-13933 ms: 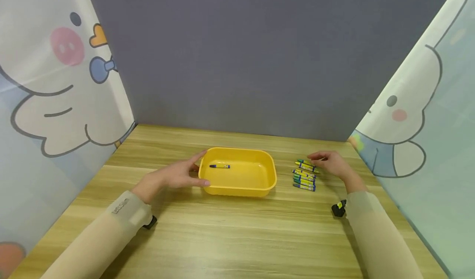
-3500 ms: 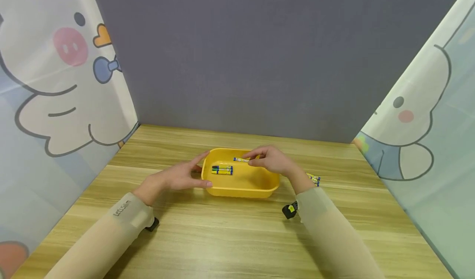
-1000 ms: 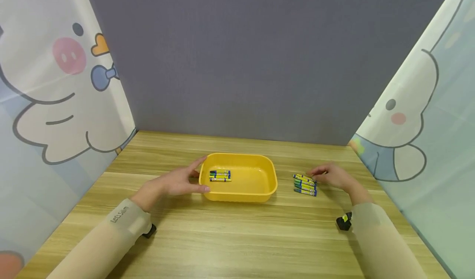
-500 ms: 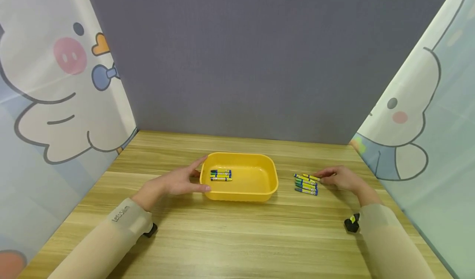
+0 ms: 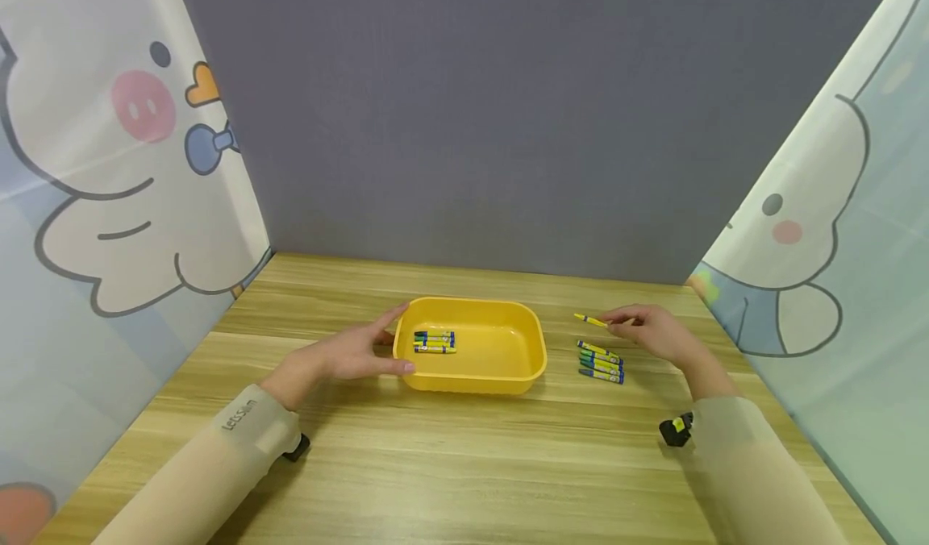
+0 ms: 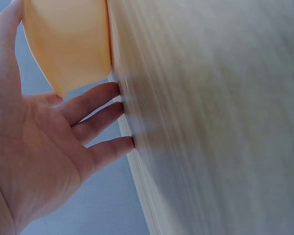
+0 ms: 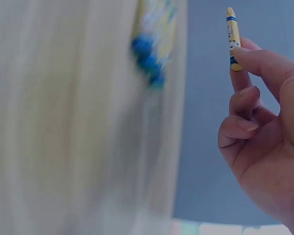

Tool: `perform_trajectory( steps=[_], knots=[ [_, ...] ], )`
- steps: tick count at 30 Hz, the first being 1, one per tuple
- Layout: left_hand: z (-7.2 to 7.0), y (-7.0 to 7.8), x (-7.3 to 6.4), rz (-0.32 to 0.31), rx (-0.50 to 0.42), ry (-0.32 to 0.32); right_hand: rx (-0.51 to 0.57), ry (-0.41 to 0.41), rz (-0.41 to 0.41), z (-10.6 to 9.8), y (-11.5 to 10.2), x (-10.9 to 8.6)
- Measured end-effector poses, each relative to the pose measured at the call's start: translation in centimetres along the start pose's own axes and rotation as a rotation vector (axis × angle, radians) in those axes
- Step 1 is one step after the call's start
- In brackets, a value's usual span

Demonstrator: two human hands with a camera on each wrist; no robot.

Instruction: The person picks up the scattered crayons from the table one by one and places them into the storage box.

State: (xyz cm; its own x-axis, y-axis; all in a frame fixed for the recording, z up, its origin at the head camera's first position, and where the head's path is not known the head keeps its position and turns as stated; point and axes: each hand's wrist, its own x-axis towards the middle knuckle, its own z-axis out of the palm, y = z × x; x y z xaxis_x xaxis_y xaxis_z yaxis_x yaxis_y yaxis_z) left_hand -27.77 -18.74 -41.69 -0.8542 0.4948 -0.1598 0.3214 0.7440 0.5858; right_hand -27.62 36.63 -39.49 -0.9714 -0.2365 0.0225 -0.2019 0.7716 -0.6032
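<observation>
My right hand [image 5: 649,331] pinches a yellow crayon [image 5: 591,320] by one end between thumb and fingers, raised beyond the crayon group; the right wrist view shows the crayon [image 7: 233,39] pointing up, its yellow wrapper banded in blue. Below it on the table lies a row of wrapped crayons [image 5: 601,364], several side by side, some with green tips. My left hand [image 5: 344,354] spans the left end of a yellow plastic tray [image 5: 501,385], thumb at the near rim and index finger at the far one. Its other fingers [image 6: 110,147] reach down to the tabletop, fairly straight.
Inside the tray, several crayons [image 5: 435,342] lie side by side against the left part. The wooden table [image 5: 464,464] ends at a grey back panel [image 5: 464,126]. Cartoon-printed cloths [image 5: 131,239] stand along both sides.
Over the earlier frames, the tray's crayons grew from one to several, while the table group shrank. Since half a second ago, my right hand has lifted the yellow crayon off the group; my left stayed.
</observation>
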Motion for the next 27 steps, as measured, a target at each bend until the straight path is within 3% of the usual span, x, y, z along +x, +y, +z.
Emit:
perform_trajectory(
  steps=[8,16,21,27],
  knots=[
    [0.0,0.0,0.0,-0.002,-0.002,-0.004,0.021,-0.028,-0.074,2.1,-6.7,2.4],
    [-0.2,0.3,-0.1,-0.001,-0.005,-0.011,0.1,-0.111,-0.177,6.3,-12.6,4.4],
    [-0.2,0.1,0.0,0.002,-0.005,-0.015,0.142,-0.172,-0.225,9.4,-15.5,5.8],
    [-0.2,0.1,0.0,0.009,-0.011,-0.017,0.167,-0.221,-0.239,13.1,-17.5,7.2]
  ],
)
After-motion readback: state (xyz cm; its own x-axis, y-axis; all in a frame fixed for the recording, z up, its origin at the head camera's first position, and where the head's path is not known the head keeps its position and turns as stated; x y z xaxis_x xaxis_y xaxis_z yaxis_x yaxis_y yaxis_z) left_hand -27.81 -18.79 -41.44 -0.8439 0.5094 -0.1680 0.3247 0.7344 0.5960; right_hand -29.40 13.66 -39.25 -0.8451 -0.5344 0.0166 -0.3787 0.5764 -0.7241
